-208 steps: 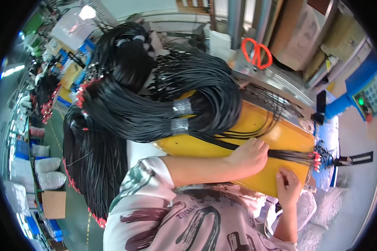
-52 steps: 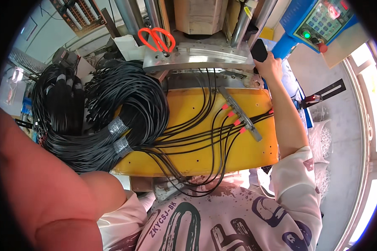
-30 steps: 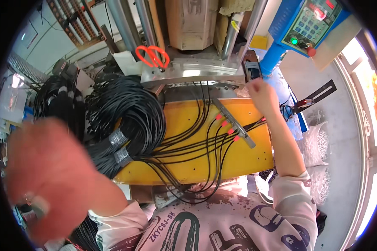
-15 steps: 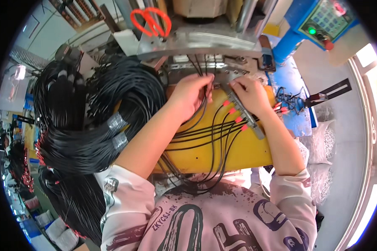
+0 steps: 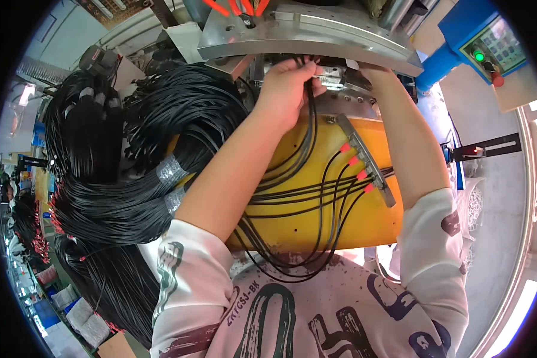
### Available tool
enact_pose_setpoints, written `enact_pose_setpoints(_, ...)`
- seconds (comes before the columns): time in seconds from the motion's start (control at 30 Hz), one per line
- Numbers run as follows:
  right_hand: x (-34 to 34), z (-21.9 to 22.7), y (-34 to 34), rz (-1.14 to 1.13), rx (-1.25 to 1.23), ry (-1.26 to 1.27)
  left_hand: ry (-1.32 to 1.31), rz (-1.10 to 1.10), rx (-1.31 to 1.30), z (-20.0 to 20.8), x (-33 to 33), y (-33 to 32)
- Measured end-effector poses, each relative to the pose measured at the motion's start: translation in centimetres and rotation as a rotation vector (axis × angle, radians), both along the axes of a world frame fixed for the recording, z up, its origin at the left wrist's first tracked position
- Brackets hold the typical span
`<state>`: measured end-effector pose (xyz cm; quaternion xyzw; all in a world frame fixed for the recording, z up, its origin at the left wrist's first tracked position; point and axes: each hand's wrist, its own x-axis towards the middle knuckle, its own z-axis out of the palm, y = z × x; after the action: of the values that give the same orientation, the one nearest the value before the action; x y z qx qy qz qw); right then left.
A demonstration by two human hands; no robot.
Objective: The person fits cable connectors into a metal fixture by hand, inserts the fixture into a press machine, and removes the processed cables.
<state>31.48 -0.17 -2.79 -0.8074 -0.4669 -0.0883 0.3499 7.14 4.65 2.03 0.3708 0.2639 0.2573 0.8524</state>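
Observation:
My left hand (image 5: 292, 83) is closed around several black cables (image 5: 309, 128) just below the machine's thick metal plate (image 5: 316, 39). The cables hang from it onto the yellow board (image 5: 280, 224) and loop toward me. Beneath the right end of that plate is my right hand (image 5: 376, 74), beside the machine's metal block; its fingers are mostly hidden. On the board lies a slim metal bar (image 5: 370, 164), apart from both hands. Several red cable ends (image 5: 353, 160) sit along its left side, with black cables running from them.
Large bundles of black cable (image 5: 185, 107) are heaped at the left, tied with clear wrap (image 5: 170, 171). Orange-handled scissors (image 5: 235, 7) stand atop the plate. A blue control box (image 5: 480, 42) with a lit green button is at the upper right.
My right hand has left the metal bar and reached under the plate's right side. My left hand, still holding cables, has moved farther in toward the machine. The view has shifted.

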Motion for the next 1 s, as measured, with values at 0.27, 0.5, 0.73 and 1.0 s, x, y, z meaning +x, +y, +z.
enact_pose_setpoints(0.27,-10.1,6.0,-8.6,0.129,-0.125,0.685,0.244,-0.358,-0.151,2.2,-8.8,-6.4)
enact_pose_setpoints(0.5,-10.1,3.6,-11.4,0.071,-0.228,0.150,0.309,-0.395,0.072,6.0,-15.7,-9.7)
enact_pose_setpoints(0.73,-12.4,4.8,-9.3,0.397,-0.110,0.052,0.167,-0.296,0.191,2.4,-18.2,-3.2)
enact_pose_setpoints(1.0,-14.6,5.6,-23.2,-0.200,0.019,-0.197,0.688,-0.168,2.137,1.1,-13.6,-8.4)
